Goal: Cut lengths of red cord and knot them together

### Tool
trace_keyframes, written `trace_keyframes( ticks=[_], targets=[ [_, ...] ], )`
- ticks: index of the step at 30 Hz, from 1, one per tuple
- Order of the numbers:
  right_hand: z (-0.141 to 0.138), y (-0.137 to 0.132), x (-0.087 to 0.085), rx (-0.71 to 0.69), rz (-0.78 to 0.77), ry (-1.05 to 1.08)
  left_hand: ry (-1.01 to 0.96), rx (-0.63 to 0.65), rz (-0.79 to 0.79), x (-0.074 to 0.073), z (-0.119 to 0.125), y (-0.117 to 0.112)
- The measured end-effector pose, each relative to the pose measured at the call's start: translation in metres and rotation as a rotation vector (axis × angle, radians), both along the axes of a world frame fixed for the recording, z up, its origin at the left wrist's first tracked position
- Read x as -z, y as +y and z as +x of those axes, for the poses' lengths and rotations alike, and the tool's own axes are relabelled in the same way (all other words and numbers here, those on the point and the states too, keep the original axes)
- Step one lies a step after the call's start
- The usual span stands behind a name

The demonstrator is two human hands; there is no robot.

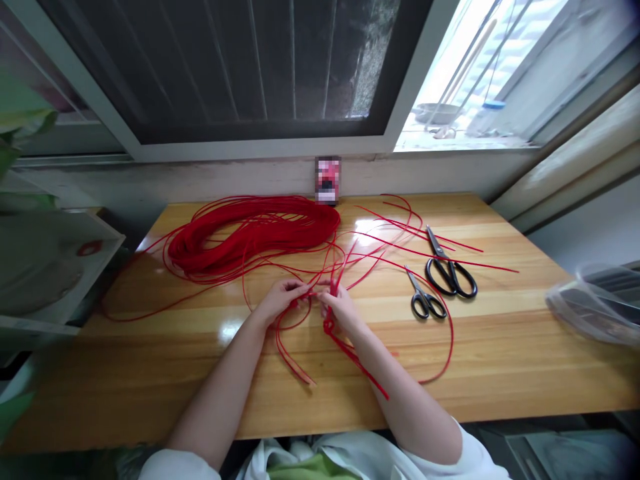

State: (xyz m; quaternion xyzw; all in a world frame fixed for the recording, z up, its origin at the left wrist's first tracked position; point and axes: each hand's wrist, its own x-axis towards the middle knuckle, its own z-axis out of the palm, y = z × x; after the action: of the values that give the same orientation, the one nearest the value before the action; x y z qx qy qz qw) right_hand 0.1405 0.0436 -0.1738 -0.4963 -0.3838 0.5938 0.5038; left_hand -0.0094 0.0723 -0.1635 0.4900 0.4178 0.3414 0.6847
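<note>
My left hand [284, 298] and my right hand [340, 305] work close together near the middle of the wooden table, fingers pinched on thin red cord [289, 357]. Loose ends of it hang below my left hand toward the table's front. A knotted piece of red cord [329, 325] drapes over my right hand, with its tails lying along the right forearm. Behind both hands sits a large coiled bundle of red cord [200, 250]. Which strand each finger grips is too fine to make out.
Large black-handled scissors [447, 270] and smaller scissors [423, 300] lie to the right, with cut cord strands around them. A phone-like pixelated object [328, 180] leans at the wall. A clear plastic container [595, 303] stands at the table's right edge [565, 373].
</note>
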Motion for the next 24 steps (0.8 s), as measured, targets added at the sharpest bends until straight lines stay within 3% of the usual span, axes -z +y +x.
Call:
trace_keyframes(
  ticks=[3, 8, 12, 14, 24],
  targets=[
    [0.0, -0.001, -0.004, -0.055, -0.014, 0.0, -0.046, -0.001, -0.034, 0.0, 0.003, -0.001],
    [-0.002, 0.0, -0.004, 0.025, 0.012, -0.001, -0.133, -0.057, -0.105, 0.003, 0.003, -0.001],
    [-0.003, 0.0, -0.004, 0.101, 0.009, -0.024, -0.107, 0.132, -0.119, 0.001, -0.004, -0.002],
    [-0.003, 0.0, -0.005, 0.122, 0.011, -0.046, -0.072, 0.161, -0.105, 0.0, -0.006, -0.003],
    [0.0, 0.004, -0.005, 0.141, -0.012, -0.086, 0.055, -0.192, 0.029, 0.01, 0.009, -0.003]
  ],
)
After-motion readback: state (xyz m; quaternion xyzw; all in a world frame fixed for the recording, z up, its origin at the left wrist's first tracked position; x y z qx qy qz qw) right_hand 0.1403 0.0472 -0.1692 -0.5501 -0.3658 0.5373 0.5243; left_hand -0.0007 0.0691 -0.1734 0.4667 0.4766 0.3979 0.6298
